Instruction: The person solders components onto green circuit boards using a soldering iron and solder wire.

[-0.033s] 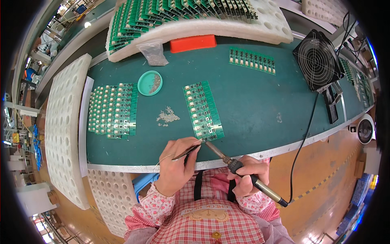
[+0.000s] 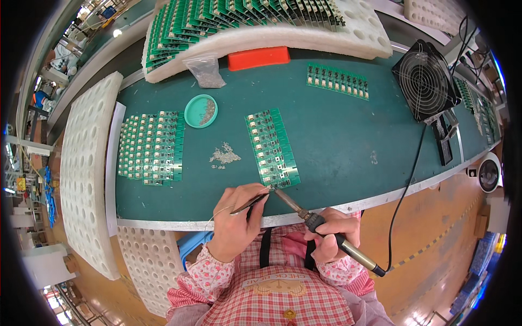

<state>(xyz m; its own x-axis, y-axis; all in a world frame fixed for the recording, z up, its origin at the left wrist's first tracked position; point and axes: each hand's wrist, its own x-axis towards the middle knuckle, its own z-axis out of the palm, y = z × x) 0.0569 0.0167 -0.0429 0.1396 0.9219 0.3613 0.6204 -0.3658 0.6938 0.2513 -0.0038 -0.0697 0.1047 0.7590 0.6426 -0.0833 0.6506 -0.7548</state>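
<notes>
My left hand (image 2: 236,220) grips thin dark tweezers (image 2: 251,202) whose tip reaches the near corner of a green circuit board panel (image 2: 271,145) lying on the green mat (image 2: 337,141). A fine wire loops out from under this hand. My right hand (image 2: 333,233) holds a soldering iron (image 2: 296,205) by its handle. The iron's tip meets the tweezers' tip at the same near corner of the panel. Both hands rest at the table's front edge (image 2: 353,206).
More green board panels (image 2: 152,146) lie at left, beside a small round green dish (image 2: 200,111) and a pile of tiny parts (image 2: 224,156). A board strip (image 2: 337,80), orange box (image 2: 258,57), plastic bag (image 2: 205,70), black fan (image 2: 426,79) and white foam trays (image 2: 87,174) surround the mat.
</notes>
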